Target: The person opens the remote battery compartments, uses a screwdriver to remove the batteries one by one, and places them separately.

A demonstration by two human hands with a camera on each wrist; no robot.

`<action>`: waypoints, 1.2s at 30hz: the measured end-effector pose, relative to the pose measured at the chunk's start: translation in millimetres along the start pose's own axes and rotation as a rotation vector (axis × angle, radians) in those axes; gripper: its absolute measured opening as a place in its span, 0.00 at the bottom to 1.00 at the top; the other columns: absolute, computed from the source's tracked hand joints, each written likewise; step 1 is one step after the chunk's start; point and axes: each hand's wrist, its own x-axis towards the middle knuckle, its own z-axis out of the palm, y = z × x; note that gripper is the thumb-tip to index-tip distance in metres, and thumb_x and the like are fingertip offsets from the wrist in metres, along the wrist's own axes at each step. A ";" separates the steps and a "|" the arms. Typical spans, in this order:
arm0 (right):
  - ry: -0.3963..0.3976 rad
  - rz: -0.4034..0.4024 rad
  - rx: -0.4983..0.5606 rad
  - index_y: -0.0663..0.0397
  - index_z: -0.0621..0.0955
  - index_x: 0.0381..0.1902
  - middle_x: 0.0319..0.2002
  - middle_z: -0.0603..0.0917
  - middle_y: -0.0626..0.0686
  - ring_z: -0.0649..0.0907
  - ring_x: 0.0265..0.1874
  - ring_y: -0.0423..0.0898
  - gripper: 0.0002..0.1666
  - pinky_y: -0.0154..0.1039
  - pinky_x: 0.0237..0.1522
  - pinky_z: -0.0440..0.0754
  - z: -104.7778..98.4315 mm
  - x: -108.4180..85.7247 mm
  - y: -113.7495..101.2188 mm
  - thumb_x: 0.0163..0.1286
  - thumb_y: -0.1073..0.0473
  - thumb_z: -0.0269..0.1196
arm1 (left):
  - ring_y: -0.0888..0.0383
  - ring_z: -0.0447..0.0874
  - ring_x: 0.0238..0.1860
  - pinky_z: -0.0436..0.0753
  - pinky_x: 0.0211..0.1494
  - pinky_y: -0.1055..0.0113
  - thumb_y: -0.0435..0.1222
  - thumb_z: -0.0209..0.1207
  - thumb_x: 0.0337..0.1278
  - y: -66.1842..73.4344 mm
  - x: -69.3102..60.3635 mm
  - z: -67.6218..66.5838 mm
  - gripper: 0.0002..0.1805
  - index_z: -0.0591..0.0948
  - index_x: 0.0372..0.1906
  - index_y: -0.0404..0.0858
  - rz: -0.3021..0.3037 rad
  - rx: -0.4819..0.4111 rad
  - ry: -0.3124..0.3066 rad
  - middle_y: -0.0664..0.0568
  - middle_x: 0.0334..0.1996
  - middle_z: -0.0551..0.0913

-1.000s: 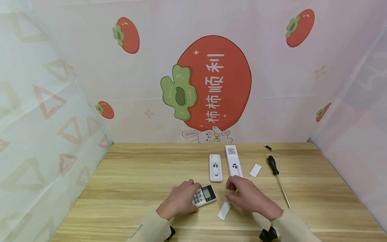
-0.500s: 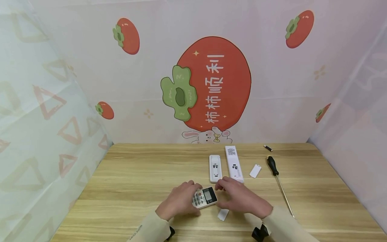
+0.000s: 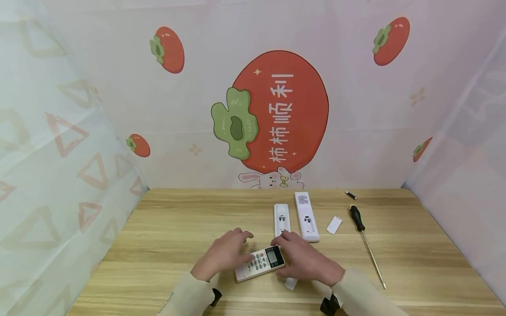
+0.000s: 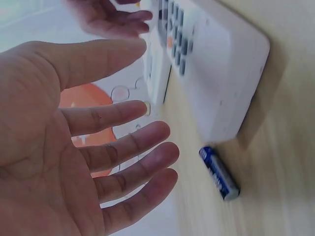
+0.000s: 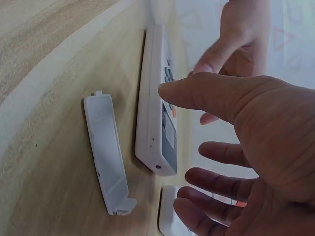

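Observation:
A white air-conditioner remote (image 3: 258, 264) lies face up on the wooden table between the two hands. My left hand (image 3: 221, 253) is spread at its lower end; in the left wrist view its fingers (image 4: 133, 140) are straight and grip nothing. My right hand (image 3: 304, 258) hovers around the screen end with fingers loosely bent. In the right wrist view the thumb overlaps the remote (image 5: 152, 113); whether it touches cannot be told. A white battery cover (image 5: 106, 152) lies under the right hand. A blue battery (image 4: 219, 173) rests near the remote's lower end, hidden in the head view.
Beyond the hands, two white remotes, a short one (image 3: 282, 218) and a longer one (image 3: 308, 219), lie with battery bays exposed. To the right are another cover (image 3: 334, 224), a black-handled screwdriver (image 3: 365, 243) and a dark battery (image 3: 351, 195). A printed cloth (image 3: 197, 109) hangs behind.
My left hand has let go of the remote and drawn back left, uncovering its lower part. My right hand has moved left to the remote's screen end, partly covering the loose cover.

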 end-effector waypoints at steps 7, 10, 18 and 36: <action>-0.057 0.007 -0.021 0.53 0.78 0.64 0.57 0.77 0.48 0.73 0.53 0.45 0.40 0.45 0.56 0.78 7.0 5.4 -2.5 0.55 0.49 0.78 | 0.48 0.81 0.46 0.81 0.43 0.44 0.42 0.69 0.61 -13.0 -3.1 -3.3 0.24 0.81 0.60 0.37 -0.043 -0.013 0.064 0.46 0.45 0.82; -0.086 0.010 -0.031 0.52 0.77 0.66 0.60 0.76 0.48 0.73 0.56 0.46 0.40 0.45 0.58 0.77 8.3 6.7 -4.0 0.57 0.48 0.77 | 0.47 0.81 0.47 0.82 0.44 0.43 0.40 0.69 0.61 -17.1 -2.9 -4.7 0.24 0.81 0.60 0.37 -0.076 -0.011 0.075 0.46 0.46 0.82; -0.072 -0.024 -0.106 0.52 0.77 0.65 0.59 0.78 0.48 0.73 0.55 0.47 0.40 0.45 0.59 0.75 12.5 9.1 -6.9 0.57 0.47 0.76 | 0.49 0.81 0.46 0.83 0.43 0.48 0.39 0.69 0.61 -25.5 -3.1 -7.0 0.22 0.82 0.59 0.37 -0.139 0.016 0.106 0.46 0.46 0.82; -0.119 -0.032 -0.092 0.52 0.83 0.55 0.40 0.73 0.41 0.66 0.39 0.40 0.34 0.35 0.43 0.68 18.5 16.2 -2.9 0.52 0.45 0.78 | 0.49 0.82 0.46 0.83 0.40 0.50 0.39 0.68 0.62 -41.5 -6.5 -13.9 0.23 0.81 0.60 0.36 -0.179 0.002 0.129 0.45 0.47 0.82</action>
